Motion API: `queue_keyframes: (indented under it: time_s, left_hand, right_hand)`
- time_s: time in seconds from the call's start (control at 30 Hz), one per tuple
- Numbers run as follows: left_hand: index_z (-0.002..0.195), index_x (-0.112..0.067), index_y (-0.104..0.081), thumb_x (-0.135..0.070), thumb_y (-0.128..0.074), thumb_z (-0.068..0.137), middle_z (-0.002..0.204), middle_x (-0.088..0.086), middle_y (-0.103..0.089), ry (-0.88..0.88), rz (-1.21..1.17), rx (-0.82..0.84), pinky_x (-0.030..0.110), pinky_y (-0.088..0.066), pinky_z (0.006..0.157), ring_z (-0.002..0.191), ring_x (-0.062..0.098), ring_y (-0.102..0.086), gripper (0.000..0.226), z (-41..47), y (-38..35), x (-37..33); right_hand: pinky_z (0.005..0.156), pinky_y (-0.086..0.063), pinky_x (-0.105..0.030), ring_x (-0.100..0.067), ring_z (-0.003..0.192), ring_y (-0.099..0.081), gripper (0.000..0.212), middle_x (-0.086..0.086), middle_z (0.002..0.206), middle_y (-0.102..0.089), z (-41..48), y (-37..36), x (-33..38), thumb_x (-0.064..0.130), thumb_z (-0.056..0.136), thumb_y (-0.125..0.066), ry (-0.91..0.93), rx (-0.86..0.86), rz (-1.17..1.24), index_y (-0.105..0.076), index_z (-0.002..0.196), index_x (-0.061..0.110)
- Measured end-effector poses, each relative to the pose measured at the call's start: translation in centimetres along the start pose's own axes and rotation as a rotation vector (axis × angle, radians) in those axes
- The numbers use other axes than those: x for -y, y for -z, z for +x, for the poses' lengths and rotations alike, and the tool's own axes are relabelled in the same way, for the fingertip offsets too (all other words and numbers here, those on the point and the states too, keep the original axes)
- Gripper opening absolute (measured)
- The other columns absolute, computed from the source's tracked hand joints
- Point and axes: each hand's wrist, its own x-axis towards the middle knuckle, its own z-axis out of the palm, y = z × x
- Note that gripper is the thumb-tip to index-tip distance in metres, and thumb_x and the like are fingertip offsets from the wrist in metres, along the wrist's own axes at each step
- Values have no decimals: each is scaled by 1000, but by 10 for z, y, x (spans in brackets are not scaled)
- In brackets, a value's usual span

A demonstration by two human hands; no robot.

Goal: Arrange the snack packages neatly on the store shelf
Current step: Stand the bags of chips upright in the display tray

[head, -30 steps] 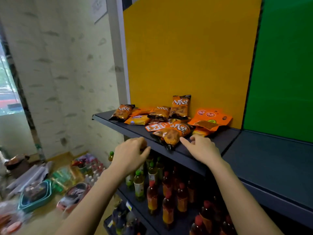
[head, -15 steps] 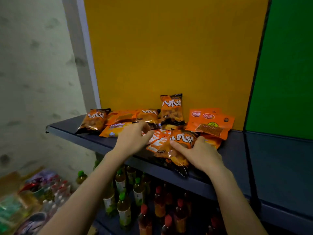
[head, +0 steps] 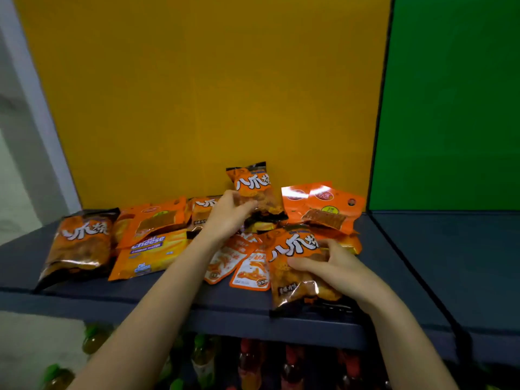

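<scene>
The dark grey shelf (head: 168, 302) runs the full width below both hands, its front edge just under the wrists; to the right of the right hand a wide stretch of it lies bare, and a narrower bare strip runs along the front edge on the left. Behind the hands stands a yellow back panel (head: 197, 94), with a green back panel (head: 450, 108) beyond the right hand.

Far left of the left hand, a large dark-edged orange bag (head: 80, 246) lies flat, printed with big white Chinese characters. Beside it, nearer the left hand, an orange packet reads "Cheese" (head: 149, 253) in white, a purple band beneath it too blurred to read.

The right hand (head: 334, 270) curls part-closed on a front bag (head: 295, 266) of the same white-lettered kind, thumb across its face, fingers on its right edge; the bag's lower end overhangs the shelf's front edge. The left hand (head: 229, 215) is closed around the lower part of an upright bag (head: 254, 192) against the yellow panel, the same lettering showing above the fingers.

Between the two hands lie two small orange-and-white sachets (head: 239, 263), text unreadable. Behind the right hand, flat orange pouches with clear windows (head: 323, 209) overlap one another.
</scene>
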Motion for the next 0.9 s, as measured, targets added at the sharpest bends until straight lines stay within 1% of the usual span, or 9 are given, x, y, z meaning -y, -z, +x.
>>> queue_keyframes:
  time_s: [0.1,0.2,0.3,0.4,0.47,0.53,0.6,0.73,0.9]
  left_hand:
    - [138,-6,-30,-37,-57,90,118,0,-43,93,-185,40,30,-34,82,110,19,-45,63,20,-7,-1]
    - [142,-3,-21,-32,-63,85,139,11,-40,180,-268,19,34,-37,86,127,29,-41,76,41,-15,0]
    - [142,0,-14,-25,-66,84,144,16,-36,218,-327,4,36,-40,91,129,31,-40,82,58,-22,-1]
    - [143,1,-14,-26,-72,78,143,18,-37,298,-384,33,43,-44,98,127,33,-43,91,75,-25,1]
    - [142,-1,-26,-31,-77,72,143,15,-40,351,-409,58,49,-44,97,126,34,-44,92,85,-26,5]
    - [139,-3,-35,-28,-81,68,142,13,-44,369,-435,57,48,-43,96,126,34,-45,89,95,-29,11]
    - [132,-3,-44,-21,-82,66,134,13,-53,372,-474,43,44,-44,94,120,34,-50,78,96,-32,11]
    - [119,2,-56,-5,-75,73,117,16,-62,330,-595,22,33,-42,77,98,30,-59,50,90,-33,5]
    - [109,-5,-61,-6,-76,72,113,14,-67,189,-676,-40,34,-49,75,91,26,-64,39,76,-11,-15]
  right_hand:
    - [88,-53,-28,-10,99,-66,62,10,112,-65,-10,5,2,44,67,-77,31,-25,64,-50,120,27]
    - [68,-52,-16,-5,85,-69,41,15,100,-68,-19,16,9,38,72,-74,68,-38,157,-55,109,34]
    - [63,-50,-14,-3,82,-70,48,13,101,-69,-21,29,16,40,71,-72,124,-154,212,-55,115,30]
    - [70,-51,-20,-9,93,-67,56,8,110,-66,-17,42,19,37,73,-72,156,-291,259,-50,124,27]
    - [72,-51,-22,-10,94,-66,57,7,109,-65,-14,48,18,35,74,-72,167,-343,282,-50,125,25]
    - [74,-53,-25,-12,95,-66,59,6,110,-64,-11,53,14,34,74,-73,170,-387,289,-48,126,23]
    - [81,-54,-30,-15,99,-65,65,3,115,-63,-9,57,10,35,72,-75,167,-429,285,-46,129,23]
    - [93,-52,-40,-19,103,-65,69,1,119,-62,-7,62,4,37,71,-76,147,-487,303,-45,131,22]
    - [92,-52,-39,-19,103,-64,68,0,119,-61,-10,63,1,38,73,-75,143,-534,319,-44,131,21]
